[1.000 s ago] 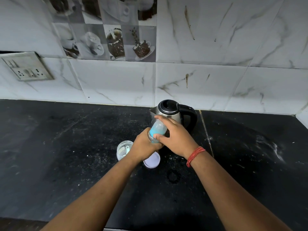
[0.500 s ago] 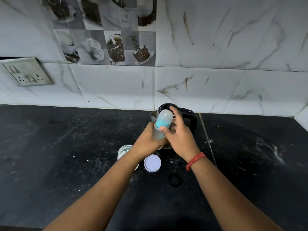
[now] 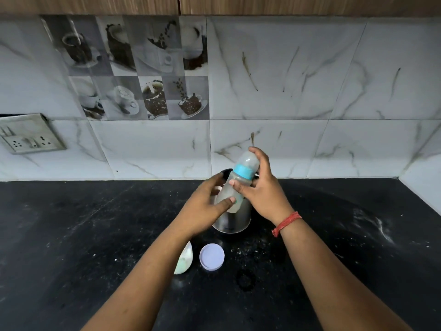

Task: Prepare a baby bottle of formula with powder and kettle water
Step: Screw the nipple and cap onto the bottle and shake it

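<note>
A clear baby bottle (image 3: 238, 182) with a blue collar and a cloudy cap is held up, tilted to the right, in front of the steel kettle (image 3: 232, 222). My left hand (image 3: 205, 209) grips its lower body, thumb across the front. My right hand (image 3: 262, 187) holds the upper part, fingers curled behind the cap and collar. The kettle stands on the black counter (image 3: 83, 235), mostly hidden behind both hands. A round white lid (image 3: 212, 256) lies flat in front of the kettle. A small white powder jar (image 3: 184, 258) peeks out from under my left forearm.
A marble-tiled wall (image 3: 286, 91) rises right behind the kettle. A socket plate (image 3: 28, 133) sits on the wall at far left. White powder specks lie scattered on the counter, with a smear (image 3: 381, 228) at right. A side wall closes the far right corner.
Both hands have lifted the bottle higher, from counter level up in front of the kettle's top. The bottle now leans right. The lid and jar have not moved.
</note>
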`<act>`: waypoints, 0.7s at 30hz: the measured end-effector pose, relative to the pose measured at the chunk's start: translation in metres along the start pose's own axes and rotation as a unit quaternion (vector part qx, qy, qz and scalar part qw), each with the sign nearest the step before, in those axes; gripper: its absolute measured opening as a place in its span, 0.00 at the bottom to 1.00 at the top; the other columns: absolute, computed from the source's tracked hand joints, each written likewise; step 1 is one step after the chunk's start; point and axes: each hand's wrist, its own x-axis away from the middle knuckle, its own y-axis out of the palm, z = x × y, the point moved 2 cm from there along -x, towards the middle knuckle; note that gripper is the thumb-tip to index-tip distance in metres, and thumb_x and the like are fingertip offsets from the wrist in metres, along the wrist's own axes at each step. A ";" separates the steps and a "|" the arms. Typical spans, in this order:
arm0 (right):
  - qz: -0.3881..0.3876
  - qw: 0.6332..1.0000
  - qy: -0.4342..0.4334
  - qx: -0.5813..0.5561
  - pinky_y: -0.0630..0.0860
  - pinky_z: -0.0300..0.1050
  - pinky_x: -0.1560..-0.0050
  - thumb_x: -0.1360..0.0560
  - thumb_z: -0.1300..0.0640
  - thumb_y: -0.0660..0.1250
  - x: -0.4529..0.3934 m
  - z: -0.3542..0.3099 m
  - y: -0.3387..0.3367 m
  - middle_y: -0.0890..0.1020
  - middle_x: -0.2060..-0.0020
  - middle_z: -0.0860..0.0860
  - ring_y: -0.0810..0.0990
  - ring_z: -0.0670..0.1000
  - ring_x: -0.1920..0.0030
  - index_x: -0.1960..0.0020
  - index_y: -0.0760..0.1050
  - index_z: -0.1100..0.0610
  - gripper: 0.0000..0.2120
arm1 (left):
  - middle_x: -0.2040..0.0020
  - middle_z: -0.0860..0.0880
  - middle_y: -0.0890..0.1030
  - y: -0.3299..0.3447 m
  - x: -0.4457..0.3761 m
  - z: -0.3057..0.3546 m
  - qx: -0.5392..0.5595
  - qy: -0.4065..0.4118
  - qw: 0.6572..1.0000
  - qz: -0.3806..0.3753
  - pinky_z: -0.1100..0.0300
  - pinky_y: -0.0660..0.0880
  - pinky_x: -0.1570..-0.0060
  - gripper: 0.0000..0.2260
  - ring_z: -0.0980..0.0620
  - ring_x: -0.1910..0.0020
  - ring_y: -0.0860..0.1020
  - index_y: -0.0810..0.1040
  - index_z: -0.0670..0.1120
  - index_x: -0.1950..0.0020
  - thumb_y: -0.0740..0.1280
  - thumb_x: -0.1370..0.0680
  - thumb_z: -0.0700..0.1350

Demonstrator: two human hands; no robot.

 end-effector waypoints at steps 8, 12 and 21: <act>0.037 0.997 0.020 -0.063 0.82 0.62 0.44 0.28 0.49 0.77 -0.021 -0.011 -0.020 0.75 0.39 0.45 0.82 0.55 0.44 0.28 0.60 0.33 0.37 | 0.15 0.49 0.40 -0.034 -0.018 0.011 -0.346 0.071 0.928 0.118 0.37 0.42 0.21 0.39 0.44 0.17 0.37 0.41 0.55 0.16 0.43 0.23 0.72; 0.031 0.997 0.024 -0.072 0.83 0.62 0.45 0.33 0.41 0.76 -0.026 -0.017 -0.022 0.75 0.38 0.46 0.82 0.54 0.43 0.28 0.60 0.32 0.39 | 0.18 0.49 0.30 -0.041 -0.027 0.017 -0.419 0.081 0.892 0.153 0.36 0.36 0.23 0.36 0.42 0.20 0.28 0.33 0.58 0.18 0.35 0.22 0.73; 0.167 0.954 0.006 -0.249 0.85 0.56 0.55 0.33 0.46 0.79 -0.039 -0.029 -0.049 0.77 0.39 0.54 0.86 0.51 0.46 0.31 0.64 0.36 0.37 | 0.19 0.49 0.28 -0.049 -0.033 0.018 -0.451 0.071 0.873 0.173 0.33 0.36 0.23 0.35 0.40 0.21 0.27 0.29 0.59 0.19 0.30 0.23 0.72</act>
